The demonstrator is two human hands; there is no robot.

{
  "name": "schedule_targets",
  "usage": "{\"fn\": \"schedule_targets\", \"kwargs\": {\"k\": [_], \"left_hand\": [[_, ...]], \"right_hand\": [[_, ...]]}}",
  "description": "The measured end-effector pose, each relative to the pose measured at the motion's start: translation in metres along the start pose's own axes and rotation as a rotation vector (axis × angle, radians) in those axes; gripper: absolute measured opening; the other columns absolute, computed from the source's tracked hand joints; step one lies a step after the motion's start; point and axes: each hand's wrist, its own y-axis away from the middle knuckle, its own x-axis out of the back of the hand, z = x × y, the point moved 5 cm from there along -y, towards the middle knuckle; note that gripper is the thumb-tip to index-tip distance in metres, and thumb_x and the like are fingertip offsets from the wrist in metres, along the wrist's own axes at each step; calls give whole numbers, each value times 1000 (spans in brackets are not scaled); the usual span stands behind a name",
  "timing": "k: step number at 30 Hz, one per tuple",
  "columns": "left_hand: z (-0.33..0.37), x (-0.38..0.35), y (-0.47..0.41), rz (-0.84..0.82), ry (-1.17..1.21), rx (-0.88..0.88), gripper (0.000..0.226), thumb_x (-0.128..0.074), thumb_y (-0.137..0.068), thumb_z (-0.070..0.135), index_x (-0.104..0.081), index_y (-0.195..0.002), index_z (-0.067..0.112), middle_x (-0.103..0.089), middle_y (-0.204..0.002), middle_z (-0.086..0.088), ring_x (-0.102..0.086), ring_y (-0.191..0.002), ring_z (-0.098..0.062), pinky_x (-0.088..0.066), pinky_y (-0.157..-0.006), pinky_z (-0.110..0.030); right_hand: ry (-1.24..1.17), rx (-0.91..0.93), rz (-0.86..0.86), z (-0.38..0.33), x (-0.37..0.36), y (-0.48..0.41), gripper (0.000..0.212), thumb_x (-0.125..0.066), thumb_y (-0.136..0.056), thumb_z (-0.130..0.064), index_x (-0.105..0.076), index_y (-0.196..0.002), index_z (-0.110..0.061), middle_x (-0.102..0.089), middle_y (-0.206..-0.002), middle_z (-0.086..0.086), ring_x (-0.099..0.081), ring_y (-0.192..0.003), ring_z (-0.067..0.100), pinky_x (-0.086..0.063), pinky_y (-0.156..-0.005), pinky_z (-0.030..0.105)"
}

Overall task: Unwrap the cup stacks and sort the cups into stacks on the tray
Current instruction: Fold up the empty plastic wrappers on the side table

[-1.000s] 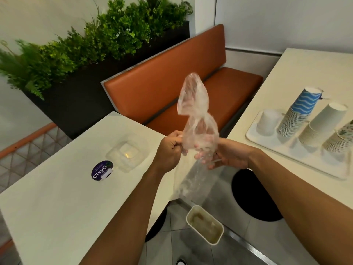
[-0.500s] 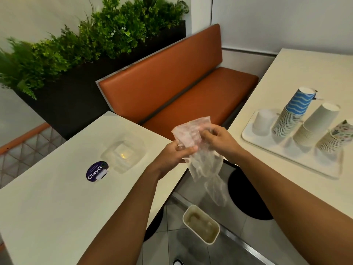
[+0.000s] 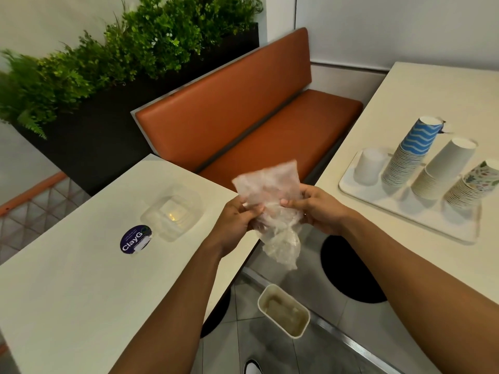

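Evidently the left hand (image 3: 237, 220) and right hand (image 3: 316, 209) both pinch the empty plastic wrapper (image 3: 272, 201) between the tables, apparently crumpling it small (for disposal, likely). The sorted cup stacks (image 3: 410, 152) stand on the tray (image 3: 426, 211), far right.

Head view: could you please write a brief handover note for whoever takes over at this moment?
Left hand and right hand: both grip the empty plastic wrapper, held in the air.
Tray, to the right: frosted cup, blue wavy stack, plain white stack, floral stack, all upside down.
Done: cups appear unwrapped and sorted by pattern.
Left: probably discard the wrapper, perhaps into the floor bin below; no wrapped stack is in view.
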Motion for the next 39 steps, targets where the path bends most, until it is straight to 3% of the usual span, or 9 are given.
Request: {"fn": "schedule_targets", "kwargs": {"k": [3, 7, 11, 17, 22, 26, 30, 33, 39], "left_hand": [[10, -5, 1, 12, -166, -129, 20, -57, -99, -1, -75, -108, 2, -76, -95, -8, -70, -78, -11, -56, -66, -23], [12, -13, -3, 50, -427, -262, 27, -61, -95, -4, -79, -90, 16, -74, -88, 8, -68, -79, -9, -53, -62, -16], [10, -26, -2, 112, -596, -392, 26, -65, -95, 1, -76, -98, 25, -70, -108, 5, -65, -102, -9, -55, -78, -12], [-3, -21, 5, 13, 82, -2, 45, -47, -95, 38, -54, -139, 29, -69, -128, -3, -68, -115, -22, -59, -93, -35], [-25, -58, 12, -46, -106, 173, 71, -61, -82, 76, -56, -136, 31, -68, -131, 2, -68, -117, -20, -57, -101, -41], [-64, -52, 15, 21, 62, 197, 43, -80, -88, 33, -70, -125, 14, -74, -120, -8, -71, -113, -31, -57, -98, -49], [-112, -46, 23, 161, 72, 231, 34, -82, -84, 12, -74, -116, 5, -78, -109, -11, -73, -106, -35, -60, -93, -46], [-166, -50, 21, 208, 58, 325, 28, -81, -84, 6, -75, -110, 2, -78, -103, -15, -75, -97, -31, -62, -85, -41], [-314, -22, -3, 246, 114, 595, 25, -74, -91, 9, -71, -116, 10, -75, -113, -11, -71, -95, -22, -57, -75, -33]], "right_hand": [[-146, -76, -9, 9, 13, 7, 47, -44, -91, 17, -79, -96, -15, -73, -95, 8, -63, -78, 22, -57, -66, 25], [-303, -194, -43, 15, 19, 20, 39, -73, -81, -34, -77, -115, -14, -69, -115, 17, -64, -100, 30, -54, -95, 39], [121, -280, -28, 15, 6, 24, 55, -66, -92, -56, -71, -118, -8, -75, -108, 12, -71, -91, 20, -60, -86, 35], [391, 9, 255, 3, 23, 30, 29, -65, -101, -35, -69, -116, -10, -74, -104, 3, -73, -91, 16, -56, -71, 21], [621, 163, 375, 17, 8, 32, 36, -58, -102, -46, -64, -127, -20, -70, -114, -3, -68, -100, 12, -59, -85, 28], [486, 160, 447, 41, 16, 42, 38, -58, -101, -52, -67, -114, -17, -71, -102, -2, -67, -89, 7, -51, -71, 15], [402, 68, 498, 100, 22, 41, 54, -58, -97, -59, -64, -80, -8, -66, -73, 4, -57, -65, 10, -47, -60, 29], [352, -51, 506, 159, 26, 36, 59, -58, -99, -56, -63, -83, 1, -62, -71, 2, -58, -64, 11, -49, -57, 32], [158, -425, 436, 281, 79, 20, 15, -57, -105, -20, -64, -104, -7, -67, -63, 6, -62, -49, 14, -52, -51, 26]]}}
